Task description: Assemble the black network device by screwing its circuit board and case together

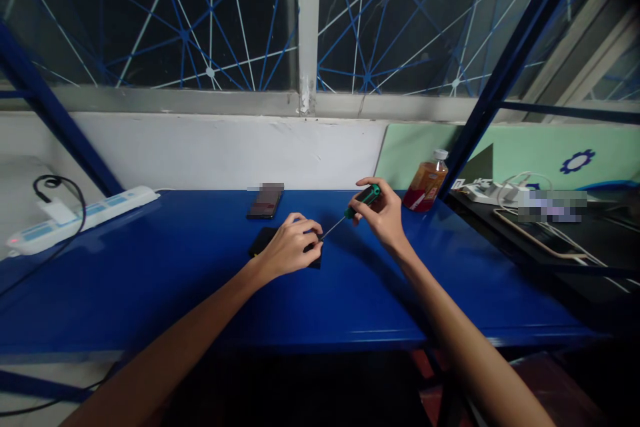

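My right hand is closed around the green and black handle of a screwdriver, its thin metal shaft slanting down to the left. The shaft's tip meets the right edge of a flat black object on the blue table, close to my left fingertips. My left hand lies over that black object with its fingers curled and gripping it. Most of the object is hidden under the hand; a small yellow spot shows at its left edge, and its kind I cannot make out.
Behind my left hand a dark phone lies on the blue table. A bottle of red drink stands at the back right. At the left is a white power strip with a black cable. Another phone and white cables lie at the right.
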A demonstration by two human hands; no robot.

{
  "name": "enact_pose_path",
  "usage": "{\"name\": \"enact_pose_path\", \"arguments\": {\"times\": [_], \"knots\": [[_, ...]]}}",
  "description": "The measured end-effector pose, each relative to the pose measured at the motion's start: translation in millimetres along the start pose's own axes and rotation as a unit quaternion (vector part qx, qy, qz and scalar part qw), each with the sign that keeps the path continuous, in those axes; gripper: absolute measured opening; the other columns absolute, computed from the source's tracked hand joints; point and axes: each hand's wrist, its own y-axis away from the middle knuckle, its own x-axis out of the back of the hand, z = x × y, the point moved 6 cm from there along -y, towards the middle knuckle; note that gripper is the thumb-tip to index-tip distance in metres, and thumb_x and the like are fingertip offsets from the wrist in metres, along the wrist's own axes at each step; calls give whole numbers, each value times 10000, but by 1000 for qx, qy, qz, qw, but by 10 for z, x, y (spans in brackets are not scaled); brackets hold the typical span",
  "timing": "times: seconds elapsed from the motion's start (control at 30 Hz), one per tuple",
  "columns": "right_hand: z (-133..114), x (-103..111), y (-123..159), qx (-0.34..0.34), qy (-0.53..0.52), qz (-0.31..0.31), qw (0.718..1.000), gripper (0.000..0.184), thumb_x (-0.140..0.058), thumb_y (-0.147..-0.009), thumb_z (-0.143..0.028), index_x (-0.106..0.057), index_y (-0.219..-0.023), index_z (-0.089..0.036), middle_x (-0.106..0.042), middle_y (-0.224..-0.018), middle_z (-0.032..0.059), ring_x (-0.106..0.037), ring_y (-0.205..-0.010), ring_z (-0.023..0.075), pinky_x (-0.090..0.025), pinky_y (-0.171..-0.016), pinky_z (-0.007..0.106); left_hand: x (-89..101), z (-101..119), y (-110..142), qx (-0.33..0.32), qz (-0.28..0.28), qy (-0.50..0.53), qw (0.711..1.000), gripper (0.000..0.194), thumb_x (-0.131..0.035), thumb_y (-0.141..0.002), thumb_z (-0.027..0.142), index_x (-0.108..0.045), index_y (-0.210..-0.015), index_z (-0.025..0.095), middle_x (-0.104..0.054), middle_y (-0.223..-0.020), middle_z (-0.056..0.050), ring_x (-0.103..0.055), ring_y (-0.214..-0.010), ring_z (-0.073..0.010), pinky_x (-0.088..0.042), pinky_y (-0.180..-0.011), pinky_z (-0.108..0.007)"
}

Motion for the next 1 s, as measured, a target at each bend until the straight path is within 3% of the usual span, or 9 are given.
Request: {"name": "enact_pose_path", "arguments": {"times": [0.47, 0.67, 0.8, 0.9, 1.0], "knots": [[22, -20, 16, 3, 10, -6, 1000, 327, -624, -747, -272, -484, -1039, -225, -615, -701, -31, -577, -435, 114, -497, -455, 273, -13, 8, 4, 4, -2, 3, 1000, 258, -492, -882, 166, -691, -719, 191, -721, -945, -38, -652, -837, -175, -415, -919, -420], [24, -13, 3, 3, 2, 0, 1000, 318, -630, -742, -251, -496, -1029, -223, -621, -701, -30, -581, -433, 113, -498, -460, 272, 17, -83, -6, 32, -15, 11, 999, 239, -615, -849, 266, -638, -626, 182, -702, -878, -32, -642, -863, -196, -400, -884, -412], [13, 4, -2, 7, -9, 9, 1000, 316, -641, -736, -241, -504, -1019, -217, -627, -683, -32, -581, -419, 113, -489, -443, 264, 55, -163, -6, 70, -10, 28, 997, 170, -725, -785, 350, -685, -751, 188, -705, -899, -32, -637, -852, -212, -419, -845, -400], [6, 13, -9, 8, -21, 13, 1000, 310, -646, -734, -239, -506, -1010, -215, -635, -681, -31, -583, -407, 115, -477, -424, 257, 56, -184, -5, 80, -4, 66, 995, 146, -737, -789, 322, -714, -863, 198, -716, -926, -32, -647, -859, -208, -439, -824, -375], [10, 18, -15, 5, -22, 15, 1000, 313, -649, -731, -244, -505, -1008, -218, -636, -677, -33, -587, -409, 118, -478, -422, 257, 37, -182, -9, 69, 10, 99, 993, 79, -721, -811, 267, -723, -818, 188, -720, -883, -32, -655, -821, -189, -453, -802, -352]]}}
